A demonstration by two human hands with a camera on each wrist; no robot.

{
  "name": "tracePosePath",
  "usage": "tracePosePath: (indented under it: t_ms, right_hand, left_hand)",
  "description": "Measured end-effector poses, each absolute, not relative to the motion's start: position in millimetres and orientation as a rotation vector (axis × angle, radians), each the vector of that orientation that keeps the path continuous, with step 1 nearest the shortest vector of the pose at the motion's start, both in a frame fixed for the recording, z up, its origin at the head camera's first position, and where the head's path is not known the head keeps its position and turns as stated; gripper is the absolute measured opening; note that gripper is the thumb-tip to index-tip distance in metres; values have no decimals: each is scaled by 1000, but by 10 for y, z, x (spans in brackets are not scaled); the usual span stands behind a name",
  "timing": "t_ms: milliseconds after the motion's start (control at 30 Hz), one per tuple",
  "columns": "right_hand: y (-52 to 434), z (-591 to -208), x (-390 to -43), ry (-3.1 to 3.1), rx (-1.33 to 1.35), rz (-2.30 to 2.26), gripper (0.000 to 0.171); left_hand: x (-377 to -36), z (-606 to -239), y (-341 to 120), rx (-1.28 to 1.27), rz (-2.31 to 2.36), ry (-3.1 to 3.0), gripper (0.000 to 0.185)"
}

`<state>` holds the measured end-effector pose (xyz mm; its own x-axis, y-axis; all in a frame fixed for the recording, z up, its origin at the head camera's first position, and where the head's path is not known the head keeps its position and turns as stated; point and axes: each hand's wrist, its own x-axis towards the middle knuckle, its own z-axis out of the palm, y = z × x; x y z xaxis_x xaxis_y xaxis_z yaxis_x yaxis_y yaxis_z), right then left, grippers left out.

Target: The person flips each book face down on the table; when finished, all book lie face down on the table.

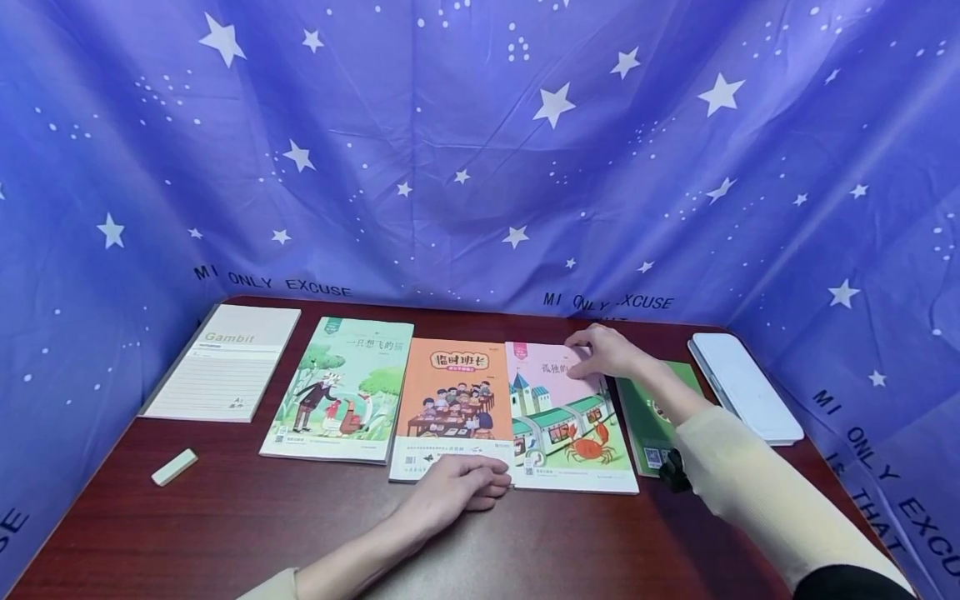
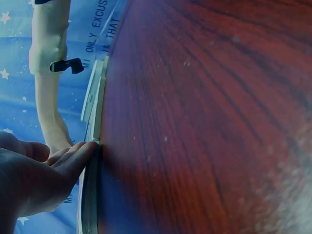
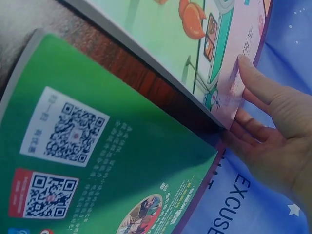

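A pink picture book (image 1: 555, 417) with a crab and a green train on its cover lies right of centre. My right hand (image 1: 611, 354) pinches its upper right corner, thumb on the cover and fingers at the edge, as the right wrist view shows. To its left is an orange book (image 1: 450, 383) with children at desks. Over that book's lower right part rests my left hand (image 1: 457, 492), its fingertips by the seam between the two books. A green book (image 3: 107, 126) with QR codes lies right of the pink one, partly hidden by my right arm in the head view.
A light green book (image 1: 341, 387) lies left of the orange one, and a cream notebook (image 1: 232, 362) sits at the far left. A small pale eraser-like block (image 1: 175, 467) is near the front left. At the right lies a white case (image 1: 746, 387). A starry blue curtain (image 1: 450, 125) surrounds the table.
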<state>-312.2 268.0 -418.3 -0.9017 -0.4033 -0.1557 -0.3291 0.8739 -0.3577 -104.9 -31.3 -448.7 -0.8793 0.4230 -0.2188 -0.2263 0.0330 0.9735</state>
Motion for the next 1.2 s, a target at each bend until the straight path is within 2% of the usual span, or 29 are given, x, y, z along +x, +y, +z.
tracePosePath:
  t_ms: [600, 833, 1200]
  right_hand:
    - [2664, -4118, -3054, 2767, -479, -398, 65]
    - [2681, -4138, -3078, 2747, -474, -408, 55]
    - [2681, -4147, -3112, 2724, -476, -396, 56]
  left_hand:
    - [-957, -4471, -229, 91, 1966, 1813, 35]
    - [-955, -4485, -197, 63, 1994, 1744, 37]
    - [-981, -4512, -193, -28, 2041, 1609, 38]
